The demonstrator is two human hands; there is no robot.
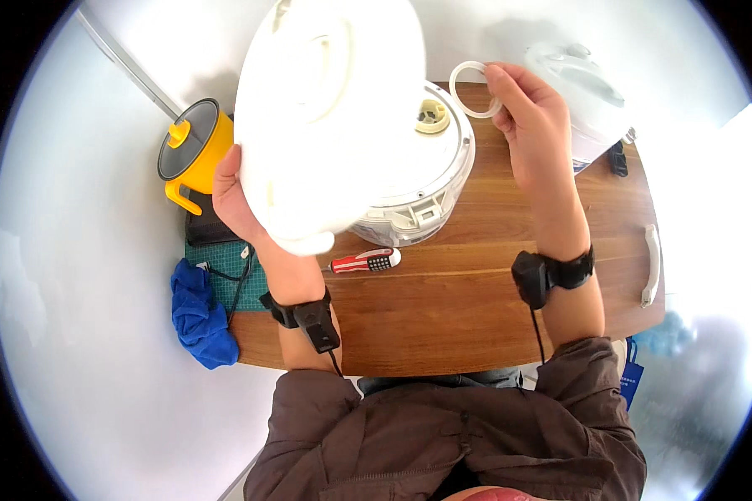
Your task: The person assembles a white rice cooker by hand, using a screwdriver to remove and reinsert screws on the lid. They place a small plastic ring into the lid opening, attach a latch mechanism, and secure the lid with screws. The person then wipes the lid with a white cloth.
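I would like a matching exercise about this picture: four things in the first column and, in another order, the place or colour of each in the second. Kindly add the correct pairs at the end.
Column 1
1. thin ring
2. large cover
3. hand tool
4. crumpled cloth

Column 2
A. lying on the wooden table, partly red
B. gripped by the left hand
C. blue, at the left side of the picture
D. pinched in the fingers of the right hand

Right pairs: 1-D, 2-B, 3-A, 4-C
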